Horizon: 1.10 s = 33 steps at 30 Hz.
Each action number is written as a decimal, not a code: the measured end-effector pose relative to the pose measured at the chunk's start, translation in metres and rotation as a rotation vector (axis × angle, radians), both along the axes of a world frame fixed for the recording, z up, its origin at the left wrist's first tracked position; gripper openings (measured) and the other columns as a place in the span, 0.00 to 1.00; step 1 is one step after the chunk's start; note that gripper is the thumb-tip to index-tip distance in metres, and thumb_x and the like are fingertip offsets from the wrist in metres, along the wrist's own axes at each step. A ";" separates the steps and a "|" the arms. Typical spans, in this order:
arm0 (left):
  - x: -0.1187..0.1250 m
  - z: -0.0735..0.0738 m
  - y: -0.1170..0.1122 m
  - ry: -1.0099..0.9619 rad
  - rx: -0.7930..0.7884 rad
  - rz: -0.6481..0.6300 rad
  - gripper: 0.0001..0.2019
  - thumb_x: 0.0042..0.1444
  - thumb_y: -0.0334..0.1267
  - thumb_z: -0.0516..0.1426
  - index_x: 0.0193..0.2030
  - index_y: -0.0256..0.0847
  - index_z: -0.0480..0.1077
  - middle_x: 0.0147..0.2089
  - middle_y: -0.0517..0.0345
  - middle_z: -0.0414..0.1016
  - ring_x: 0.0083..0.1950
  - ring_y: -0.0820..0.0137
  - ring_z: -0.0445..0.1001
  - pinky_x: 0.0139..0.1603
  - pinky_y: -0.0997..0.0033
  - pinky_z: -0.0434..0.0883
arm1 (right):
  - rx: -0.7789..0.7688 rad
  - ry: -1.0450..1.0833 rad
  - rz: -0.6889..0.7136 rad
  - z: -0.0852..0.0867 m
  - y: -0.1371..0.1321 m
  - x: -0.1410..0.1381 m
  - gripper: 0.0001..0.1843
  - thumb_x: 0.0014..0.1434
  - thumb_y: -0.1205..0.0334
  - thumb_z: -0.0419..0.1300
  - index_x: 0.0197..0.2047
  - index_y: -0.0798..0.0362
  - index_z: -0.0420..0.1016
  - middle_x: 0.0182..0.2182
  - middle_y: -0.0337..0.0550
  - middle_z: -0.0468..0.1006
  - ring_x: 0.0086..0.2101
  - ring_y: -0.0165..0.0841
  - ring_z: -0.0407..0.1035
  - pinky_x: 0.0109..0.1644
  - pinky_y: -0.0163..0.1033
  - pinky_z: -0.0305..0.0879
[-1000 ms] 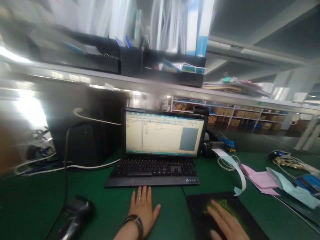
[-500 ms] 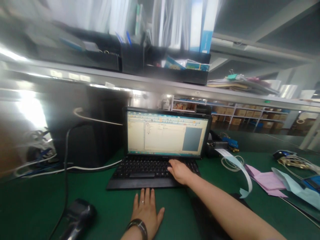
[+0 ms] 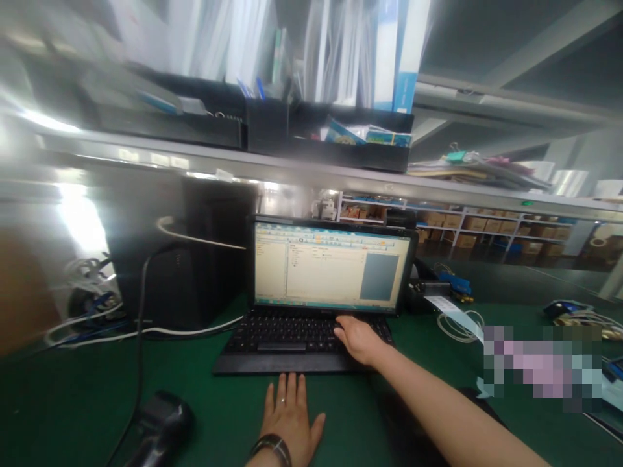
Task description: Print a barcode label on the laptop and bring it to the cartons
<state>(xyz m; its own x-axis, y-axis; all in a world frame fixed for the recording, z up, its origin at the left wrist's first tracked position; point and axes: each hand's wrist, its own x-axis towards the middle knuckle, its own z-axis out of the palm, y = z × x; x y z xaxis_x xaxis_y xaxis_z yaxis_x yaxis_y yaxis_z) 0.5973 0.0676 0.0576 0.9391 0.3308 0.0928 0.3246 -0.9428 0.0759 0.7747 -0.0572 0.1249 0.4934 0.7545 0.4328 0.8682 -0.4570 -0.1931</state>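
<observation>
My left hand [image 3: 288, 415] lies flat on the green table, its fingers spread and pointing at the front edge of a black keyboard [image 3: 272, 363]. It wears a ring and a dark bracelet and holds nothing. Over the right part of the keys rests my right hand [image 3: 360, 340], touching them with a finger extended and the thumb apart; its other fingers are partly hidden. Behind the keyboard stands a lit screen [image 3: 324, 272] with a software window and a grey-blue panel. A black handheld scanner [image 3: 163, 421] lies left of my left hand.
A label printer [image 3: 428, 292] with a paper strip [image 3: 452, 311] stands right of the screen. Pixelated pink and pale blue papers lie further right. To the left are a black computer case [image 3: 195, 259] and cables. Overhead, a shelf [image 3: 302, 165] carries black file holders.
The whole view has shifted slightly, so things appear a little lower and further right. Both hands keep their places at the keyboard. A pixelated patch now covers the papers at right.
</observation>
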 end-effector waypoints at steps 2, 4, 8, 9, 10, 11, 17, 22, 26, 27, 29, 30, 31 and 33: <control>0.000 -0.001 0.000 0.000 -0.003 0.000 0.36 0.52 0.55 0.40 0.62 0.30 0.48 0.65 0.40 0.48 0.66 0.51 0.40 0.63 0.45 0.37 | 0.062 0.019 0.001 0.002 -0.022 0.001 0.17 0.64 0.56 0.45 0.51 0.53 0.65 0.45 0.46 0.72 0.45 0.35 0.66 0.49 0.38 0.60; 0.000 -0.001 0.001 -0.001 -0.008 -0.007 0.37 0.52 0.56 0.40 0.62 0.31 0.48 0.65 0.40 0.47 0.66 0.51 0.39 0.63 0.45 0.37 | 0.132 0.044 -0.039 0.002 -0.049 0.007 0.17 0.64 0.56 0.43 0.48 0.51 0.67 0.43 0.43 0.73 0.43 0.33 0.68 0.48 0.37 0.62; -0.002 0.002 0.001 0.013 -0.018 -0.010 0.37 0.53 0.56 0.39 0.63 0.30 0.46 0.65 0.41 0.45 0.66 0.52 0.38 0.63 0.46 0.37 | 0.302 0.095 -0.207 -0.009 -0.098 0.025 0.18 0.65 0.55 0.40 0.47 0.52 0.66 0.37 0.43 0.76 0.38 0.33 0.70 0.43 0.38 0.66; -0.002 0.003 0.001 0.018 -0.017 -0.008 0.37 0.53 0.57 0.39 0.63 0.30 0.46 0.65 0.41 0.45 0.66 0.52 0.38 0.64 0.46 0.37 | 0.346 0.103 -0.249 -0.014 -0.106 0.028 0.17 0.65 0.56 0.40 0.47 0.53 0.65 0.37 0.43 0.76 0.38 0.33 0.71 0.42 0.38 0.66; -0.002 0.003 0.001 0.023 -0.014 -0.007 0.37 0.53 0.57 0.39 0.63 0.30 0.46 0.66 0.41 0.44 0.66 0.52 0.38 0.64 0.46 0.38 | 0.386 0.108 -0.285 -0.018 -0.112 0.030 0.17 0.65 0.56 0.39 0.48 0.53 0.64 0.37 0.44 0.76 0.37 0.33 0.71 0.41 0.38 0.66; -0.001 0.003 0.001 0.024 -0.007 -0.008 0.37 0.53 0.57 0.39 0.63 0.30 0.46 0.66 0.41 0.44 0.66 0.52 0.39 0.64 0.47 0.38 | 0.423 0.110 -0.314 -0.023 -0.116 0.032 0.17 0.65 0.57 0.39 0.48 0.54 0.63 0.37 0.44 0.75 0.36 0.32 0.71 0.41 0.38 0.67; 0.001 -0.005 0.003 0.016 0.047 -0.022 0.37 0.53 0.57 0.38 0.63 0.32 0.47 0.66 0.43 0.45 0.66 0.53 0.39 0.64 0.47 0.39 | 0.487 0.105 -0.307 -0.045 -0.113 0.029 0.15 0.63 0.59 0.41 0.46 0.53 0.65 0.38 0.45 0.75 0.39 0.33 0.70 0.45 0.40 0.65; 0.001 -0.008 0.004 0.027 0.059 -0.023 0.37 0.53 0.58 0.37 0.63 0.32 0.46 0.66 0.44 0.44 0.67 0.53 0.38 0.64 0.48 0.38 | 0.482 0.091 -0.269 -0.049 -0.112 0.028 0.15 0.63 0.60 0.42 0.46 0.53 0.66 0.38 0.45 0.75 0.40 0.34 0.69 0.47 0.42 0.64; 0.000 -0.006 0.003 0.032 0.047 -0.020 0.37 0.53 0.58 0.38 0.63 0.32 0.46 0.66 0.44 0.44 0.67 0.53 0.37 0.64 0.47 0.38 | 0.484 0.085 -0.260 -0.049 -0.115 0.028 0.15 0.63 0.60 0.42 0.45 0.53 0.66 0.38 0.45 0.75 0.40 0.34 0.69 0.47 0.42 0.64; -0.001 -0.005 0.003 0.033 0.043 -0.019 0.37 0.53 0.58 0.37 0.63 0.32 0.46 0.66 0.44 0.44 0.67 0.53 0.37 0.64 0.47 0.38 | 0.485 0.085 -0.259 -0.049 -0.115 0.027 0.15 0.63 0.60 0.42 0.45 0.53 0.66 0.38 0.45 0.75 0.40 0.34 0.69 0.47 0.42 0.64; -0.001 -0.005 0.003 0.034 0.038 -0.018 0.37 0.53 0.58 0.37 0.63 0.32 0.46 0.66 0.44 0.44 0.67 0.53 0.37 0.64 0.47 0.38 | 0.487 0.086 -0.259 -0.050 -0.116 0.027 0.15 0.63 0.60 0.42 0.46 0.53 0.66 0.38 0.45 0.75 0.39 0.34 0.69 0.47 0.43 0.64; 0.000 -0.005 0.003 0.033 0.037 -0.018 0.37 0.53 0.58 0.37 0.63 0.32 0.45 0.66 0.43 0.44 0.67 0.53 0.37 0.64 0.48 0.38 | 0.486 0.088 -0.260 -0.050 -0.116 0.027 0.15 0.63 0.60 0.42 0.46 0.53 0.65 0.38 0.45 0.75 0.39 0.34 0.69 0.47 0.43 0.64; 0.000 -0.005 0.003 0.031 0.040 -0.020 0.37 0.53 0.58 0.37 0.63 0.32 0.45 0.66 0.43 0.44 0.67 0.53 0.37 0.64 0.48 0.38 | 0.485 0.090 -0.261 -0.049 -0.116 0.027 0.15 0.63 0.60 0.42 0.46 0.53 0.65 0.38 0.45 0.75 0.39 0.34 0.69 0.47 0.42 0.65; 0.001 -0.007 0.004 0.024 0.053 -0.024 0.37 0.53 0.58 0.37 0.63 0.32 0.45 0.66 0.43 0.44 0.67 0.53 0.38 0.64 0.48 0.38 | 0.481 0.093 -0.266 -0.048 -0.116 0.027 0.14 0.63 0.61 0.42 0.45 0.53 0.65 0.37 0.44 0.75 0.39 0.34 0.69 0.46 0.42 0.65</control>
<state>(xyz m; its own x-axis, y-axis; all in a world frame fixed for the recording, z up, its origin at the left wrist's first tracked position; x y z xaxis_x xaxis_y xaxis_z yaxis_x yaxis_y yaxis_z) 0.5980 0.0718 0.0508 0.9489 0.3033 0.0875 0.3029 -0.9528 0.0179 0.8016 -0.1733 0.0774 0.6927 0.3272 0.6428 0.7042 -0.4996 -0.5045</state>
